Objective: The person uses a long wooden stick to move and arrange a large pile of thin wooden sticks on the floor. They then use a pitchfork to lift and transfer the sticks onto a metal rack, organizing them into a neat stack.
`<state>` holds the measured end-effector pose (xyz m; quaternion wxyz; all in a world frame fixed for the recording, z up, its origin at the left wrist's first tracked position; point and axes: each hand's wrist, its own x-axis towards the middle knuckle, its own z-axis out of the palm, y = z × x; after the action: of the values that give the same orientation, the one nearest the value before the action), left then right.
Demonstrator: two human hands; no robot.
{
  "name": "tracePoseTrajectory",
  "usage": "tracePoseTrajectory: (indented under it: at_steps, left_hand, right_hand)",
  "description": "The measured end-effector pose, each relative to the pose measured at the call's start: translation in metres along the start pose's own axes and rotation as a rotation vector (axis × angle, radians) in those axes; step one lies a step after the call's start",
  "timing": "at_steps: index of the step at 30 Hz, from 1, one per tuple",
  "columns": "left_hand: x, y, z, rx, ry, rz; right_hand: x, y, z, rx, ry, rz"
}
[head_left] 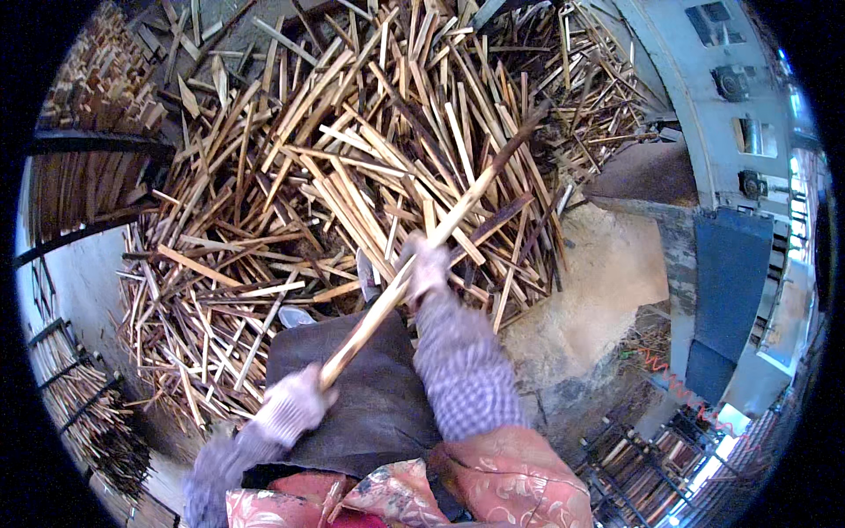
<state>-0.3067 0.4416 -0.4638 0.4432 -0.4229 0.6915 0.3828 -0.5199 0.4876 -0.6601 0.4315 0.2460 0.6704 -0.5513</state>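
Stick in hand: a long, narrow, pale wooden stick point(458, 213), darkened toward its far end, lies slantwise in the air between both hands, above the lap and the near edge of the pile.
Left fingers: those of the left hand point(299, 403), whose back looks pale and ribbed like knit cloth, are curled around the stick's near end, probably to steer it from the tail.
Right fingers: those of the right hand point(426, 268) are wrapped about the stick farther up, close to mid-length; blur hides the exact finger placement. This wide spacing likely balances the weight and curbs twisting.
Far end: it reaches out over the pile without support from a hand, which the two-point hold seems to allow.
Lap: a dark, smooth, apron-like sheet point(356, 396) spreads beneath the stick, presumably guarding the red floral clothing point(519, 480) from splinters and dirt.
Sleeves: a purple-and-white checked sleeve point(471, 365) covers the right forearm, perhaps against scratches.
Pile: a large, tangled heap of pale and brown wooden sticks point(233, 273) lies at every angle ahead, as though dropped loosely rather than stacked, within easy reach.
Left side: bundled wood sits in dark metal-framed racks point(95, 139), apparently sorted for order.
Right side: a blue-grey metal machine point(729, 290) stands beyond the tan floor patch point(607, 264), apart from the heap.
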Motion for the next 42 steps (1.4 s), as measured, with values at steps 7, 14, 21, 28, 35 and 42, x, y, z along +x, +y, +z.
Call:
tracePoseTrajectory:
  at_steps: [7,14,21,28,35,42]
  left_hand:
    - [-0.059,0.015,-0.036,0.077,-0.052,-0.157]
    - [-0.035,-0.018,-0.015,0.057,-0.014,-0.129]
    - [-0.027,-0.058,-0.006,-1.034,-0.566,0.022]
    - [-0.063,-0.109,0.0,-0.9,-0.656,0.225]
    - [-0.122,-0.214,-0.004,-0.683,-0.443,0.159]
    - [-0.076,-0.129,-0.03,-0.555,-0.483,-0.059]
  right_hand:
    - [-0.057,-0.019,0.006,0.096,0.02,0.079]
    - [-0.039,0.009,0.014,0.195,-0.075,0.065]
    - [-0.01,0.002,-0.002,0.326,-0.18,-0.002]
    - [-0.017,0.03,-0.014,0.4,-0.23,-0.014]
    - [-0.159,0.076,0.038,0.407,-0.029,-0.015]
    - [-0.083,0.049,0.004,0.179,-0.181,0.053]
